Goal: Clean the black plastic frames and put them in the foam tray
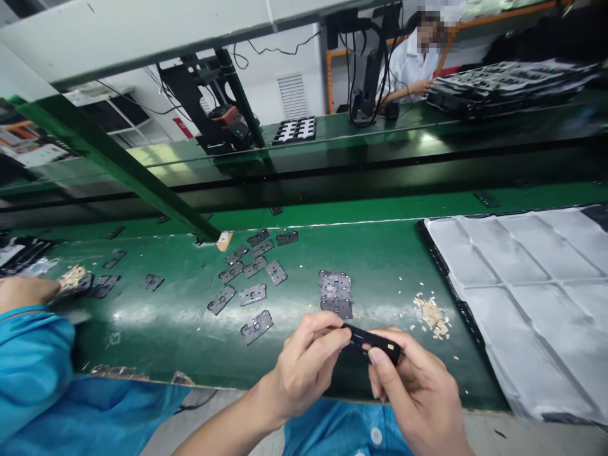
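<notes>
A black part [368, 340] is held over a green surface [380, 253], near its front edge. The left hand [306, 364] pinches the part's left end between thumb and fingers; the right hand [415, 383] is curled closed on its right end, where a small pale patch shows. Just beyond the part lies a column of overlapping plates [335, 294]. To the part's right is a scatter of pale chips [431, 316], and farther right a grey tray [527, 263]. Left of the part and beyond, loose plates [253, 294] lie spread out. Well left of the part is a co-worker's blue sleeve [33, 373]; far beyond the part is a person in white [403, 69].
</notes>
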The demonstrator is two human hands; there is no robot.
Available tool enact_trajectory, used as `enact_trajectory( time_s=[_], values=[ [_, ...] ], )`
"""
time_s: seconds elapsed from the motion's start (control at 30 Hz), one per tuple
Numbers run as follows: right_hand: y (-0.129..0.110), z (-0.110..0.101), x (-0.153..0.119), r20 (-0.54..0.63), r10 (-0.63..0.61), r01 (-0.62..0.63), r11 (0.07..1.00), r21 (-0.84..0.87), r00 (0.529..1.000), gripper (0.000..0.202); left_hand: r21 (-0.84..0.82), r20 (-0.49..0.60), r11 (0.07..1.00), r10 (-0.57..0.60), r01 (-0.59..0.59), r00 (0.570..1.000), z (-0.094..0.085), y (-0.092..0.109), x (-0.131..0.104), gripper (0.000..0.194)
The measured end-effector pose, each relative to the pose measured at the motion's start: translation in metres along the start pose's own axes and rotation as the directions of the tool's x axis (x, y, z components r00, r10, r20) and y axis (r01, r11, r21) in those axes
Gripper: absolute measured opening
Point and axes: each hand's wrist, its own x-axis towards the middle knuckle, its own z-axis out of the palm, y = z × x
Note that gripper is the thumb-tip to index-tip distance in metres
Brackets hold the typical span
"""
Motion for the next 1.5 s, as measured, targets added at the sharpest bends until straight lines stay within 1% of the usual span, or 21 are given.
enact_trajectory(
  time_s=[0.2, 0.37, 0.5, 0.63, 0.77, 0.87, 0.93, 1.07, 1.27, 1.5],
  values=[
    [0.001, 0.0, 0.001, 0.004, -0.009, 0.009, 1.0, -0.005, 1.0, 0.02, 0.019, 0.014, 1.0, -0.011, 0.011, 1.0, 0.002, -0.004, -0.003, 0.029],
    [0.004, -0.001, 0.002, 0.054, -0.035, 0.035, 0.999, -0.01, 0.998, 0.019, 0.02, -0.007, 1.0, -0.018, 0.018, 1.0, 0.005, -0.004, -0.004, 0.028],
    [0.003, 0.003, -0.001, 0.003, 0.017, -0.017, 1.0, 0.018, 1.0, 0.02, 0.016, -0.014, 0.999, -0.035, 0.035, 0.999, 0.008, -0.004, -0.004, 0.026],
    [0.002, 0.006, -0.003, -0.015, 0.052, -0.051, 0.998, 0.045, 0.999, 0.02, 0.022, -0.012, 0.999, -0.044, 0.044, 0.999, 0.01, -0.006, -0.006, 0.024],
    [0.002, 0.005, -0.002, -0.025, 0.079, -0.077, 0.996, 0.054, 0.997, 0.023, 0.028, 0.012, 0.998, -0.058, 0.057, 0.998, 0.011, -0.006, -0.007, 0.024],
    [0.002, 0.003, -0.002, -0.016, 0.085, -0.084, 0.995, 0.057, 0.996, 0.023, 0.006, -0.012, 0.998, -0.057, 0.057, 0.998, 0.01, -0.005, -0.005, 0.023],
    [0.002, 0.002, -0.001, -0.004, 0.083, -0.082, 0.995, 0.059, 0.997, 0.022, -0.003, -0.033, 0.999, -0.036, 0.036, 0.999, 0.009, -0.005, -0.003, 0.023],
    [0.002, 0.001, 0.0, 0.007, 0.068, -0.069, 0.996, 0.056, 0.998, 0.023, 0.024, -0.014, 1.0, -0.01, 0.011, 1.0, 0.007, -0.007, -0.003, 0.025],
    [0.002, 0.002, 0.001, 0.02, 0.06, -0.062, 0.995, 0.074, 0.998, 0.023, 0.043, -0.012, 0.999, -0.027, 0.028, 1.0, 0.006, -0.007, -0.004, 0.026],
    [0.006, 0.0, 0.0, 0.041, 0.074, -0.077, 0.993, 0.088, 0.996, 0.024, 0.063, -0.015, 0.997, -0.035, 0.035, 0.999, 0.011, -0.009, -0.008, 0.023]
  ],
)
